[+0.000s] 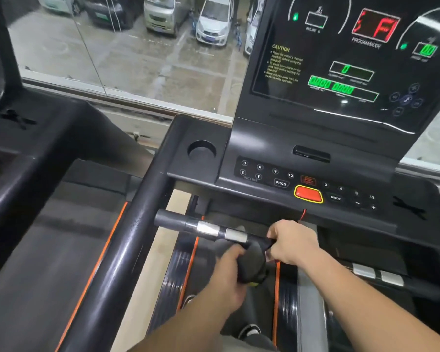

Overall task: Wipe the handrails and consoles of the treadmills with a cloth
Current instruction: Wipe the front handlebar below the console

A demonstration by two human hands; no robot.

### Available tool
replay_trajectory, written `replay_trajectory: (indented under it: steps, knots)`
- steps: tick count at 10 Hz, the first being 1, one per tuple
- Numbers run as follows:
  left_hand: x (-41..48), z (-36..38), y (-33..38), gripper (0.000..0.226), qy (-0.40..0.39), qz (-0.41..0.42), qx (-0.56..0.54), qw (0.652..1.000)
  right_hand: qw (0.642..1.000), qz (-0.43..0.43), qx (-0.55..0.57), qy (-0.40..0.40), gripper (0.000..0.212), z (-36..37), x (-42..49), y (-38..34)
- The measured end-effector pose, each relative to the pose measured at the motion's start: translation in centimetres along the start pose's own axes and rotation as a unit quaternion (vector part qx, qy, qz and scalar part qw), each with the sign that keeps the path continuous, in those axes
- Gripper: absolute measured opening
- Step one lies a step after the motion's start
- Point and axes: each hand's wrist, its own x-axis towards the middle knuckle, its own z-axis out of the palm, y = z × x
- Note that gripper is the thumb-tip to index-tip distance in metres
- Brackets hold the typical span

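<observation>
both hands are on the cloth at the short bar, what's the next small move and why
Probably slide the cloth leftward along the short bar. Both the left hand and right hand grip it at the bar's inner part, while the silver pads and the free end lie uncovered.

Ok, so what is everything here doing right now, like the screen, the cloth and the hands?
console screen, switched on, green and red numbers lit
cup holder, looks empty
grip bar, its right end covered by the cloth
cloth, bunched up, hanging over the grip bar
left hand, gripping the cloth from below
right hand, fingers pinching the cloth at the bar
cars, parked outside
</observation>
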Motion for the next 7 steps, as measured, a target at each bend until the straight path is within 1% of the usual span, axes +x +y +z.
replay_trajectory:
  steps: [1, 2, 3, 4, 5, 6, 7]
  knots:
    - [-0.5, 1.2, -1.5, 0.023, -0.034, -0.074, 0.014, 0.997, 0.999, -0.014, 0.017, 0.037, 0.027, 0.9, -0.8, 0.6]
    - [-1.2, 0.6, 1.1, 0.011, -0.027, -0.004, 0.031, 0.999, 0.998, -0.026, 0.031, 0.052, 0.028, 1.6, -1.3, 1.3]
    - [-0.1, -2.1, 4.9, 0.02, 0.02, 0.082, -0.023, 0.996, 0.994, -0.035, 0.098, 0.04, 0.052, 2.1, -1.6, 2.7]
    - [0.2, -2.0, 5.9, 0.016, 0.118, 0.145, -0.114, 0.976, 0.975, -0.061, 0.215, -0.001, 0.07, 2.1, -1.7, 4.9]
    - [1.9, 0.8, 1.5, 0.015, 0.127, 0.097, -0.1, 0.982, 0.974, -0.088, 0.207, -0.005, 0.07, 1.9, -1.9, 7.7]
    - [1.6, 5.9, -5.8, 0.023, 0.082, 0.047, -0.022, 0.995, 0.99, -0.076, 0.116, 0.009, 0.062, 2.2, -2.3, 10.8]
    - [-0.3, 9.8, -9.4, 0.016, 0.041, 0.0, 0.034, 0.999, 0.99, -0.086, 0.105, 0.035, 0.042, 2.8, -2.4, 13.6]
